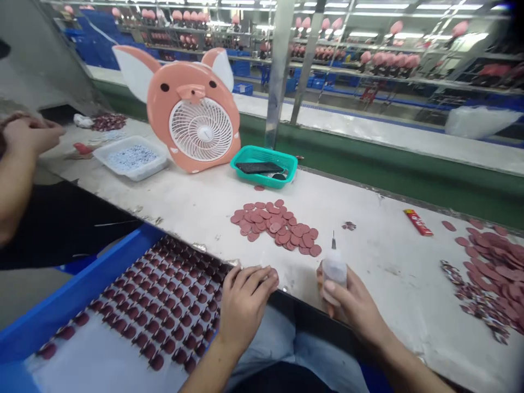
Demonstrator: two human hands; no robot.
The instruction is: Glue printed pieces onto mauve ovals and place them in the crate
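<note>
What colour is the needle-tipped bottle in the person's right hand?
The bottle is a translucent, whitish colour, as seen in the head view, the only one.

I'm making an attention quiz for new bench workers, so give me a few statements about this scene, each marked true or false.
1. The right hand holds a bottle. True.
2. The bottle's needle points toward the person's body. False: it points away.
3. The teal basket stands beside the pig-faced fan. True.
4. The red packet lies inside the basket. False: it lies on the table.
5. The blue crate holds rows of dark red pieces. True.
</note>
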